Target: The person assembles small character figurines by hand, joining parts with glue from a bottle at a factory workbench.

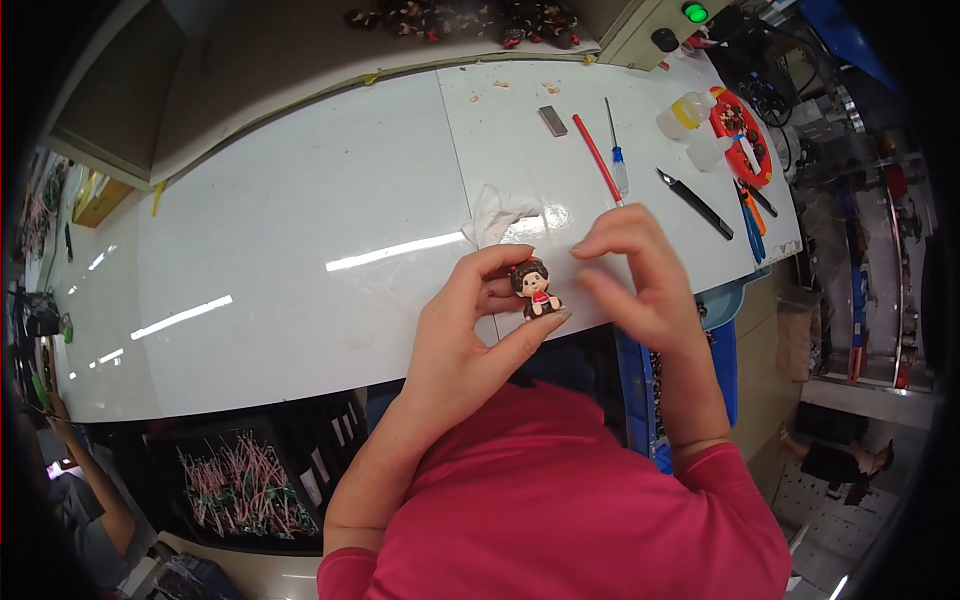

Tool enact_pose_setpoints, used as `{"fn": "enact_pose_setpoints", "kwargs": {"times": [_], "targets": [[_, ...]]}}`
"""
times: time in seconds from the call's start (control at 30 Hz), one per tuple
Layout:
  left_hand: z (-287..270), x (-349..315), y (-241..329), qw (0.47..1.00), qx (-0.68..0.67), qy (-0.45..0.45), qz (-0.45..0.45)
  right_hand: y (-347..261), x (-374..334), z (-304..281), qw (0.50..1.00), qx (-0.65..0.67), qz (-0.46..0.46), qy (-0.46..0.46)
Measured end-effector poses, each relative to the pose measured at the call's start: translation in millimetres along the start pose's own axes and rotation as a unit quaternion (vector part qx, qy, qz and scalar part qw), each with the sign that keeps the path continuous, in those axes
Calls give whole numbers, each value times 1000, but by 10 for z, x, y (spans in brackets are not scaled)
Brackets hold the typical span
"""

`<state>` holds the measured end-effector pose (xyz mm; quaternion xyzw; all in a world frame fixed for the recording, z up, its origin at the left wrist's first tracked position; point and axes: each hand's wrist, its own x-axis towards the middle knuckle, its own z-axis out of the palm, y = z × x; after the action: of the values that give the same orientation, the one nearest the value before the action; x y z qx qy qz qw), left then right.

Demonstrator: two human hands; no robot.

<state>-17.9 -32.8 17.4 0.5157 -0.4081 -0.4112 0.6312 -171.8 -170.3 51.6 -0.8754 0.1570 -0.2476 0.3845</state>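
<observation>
A small doll figurine (537, 289) with dark brown hair, a pale face and a red piece at its chest stands upright between the thumb and fingers of my left hand (470, 315). Just right of the figurine, my right hand (640, 275) hovers apart from it, thumb and fingers spread with nothing visible between them. Beyond my hands lies a crumpled white cloth (492, 216). A red pencil-like stick (597, 158) points away from my right fingers, beside a screwdriver (618, 165) with a clear blue handle.
To the right are a black craft knife (697, 203), orange-and-blue pliers (750, 220), a yellow-banded bottle (686, 115) and a red tray (764, 175) of small parts. A grey block (552, 121) lies farther back. Several dark figurines (430, 20) sit under the hood. Another person's arm (95, 480) shows at far left.
</observation>
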Motion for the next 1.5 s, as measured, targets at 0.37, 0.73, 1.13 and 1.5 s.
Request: {"fn": "enact_pose_setpoints", "kwargs": {"times": [0.37,0.73,1.13,1.5], "targets": [[110,53,119,999,-29,-34,-15,88,-80,300,998,6,-53,35],[108,53,107,996,-13,-85,-38,168,-102,293,992,64,-87,71],[351,164,166,993,-39,-60,-93,199,-151,41,987,79,-105,89],[702,-11,294,988,120,62,-73,176,-340,-1,967,115,-163,158]]}}
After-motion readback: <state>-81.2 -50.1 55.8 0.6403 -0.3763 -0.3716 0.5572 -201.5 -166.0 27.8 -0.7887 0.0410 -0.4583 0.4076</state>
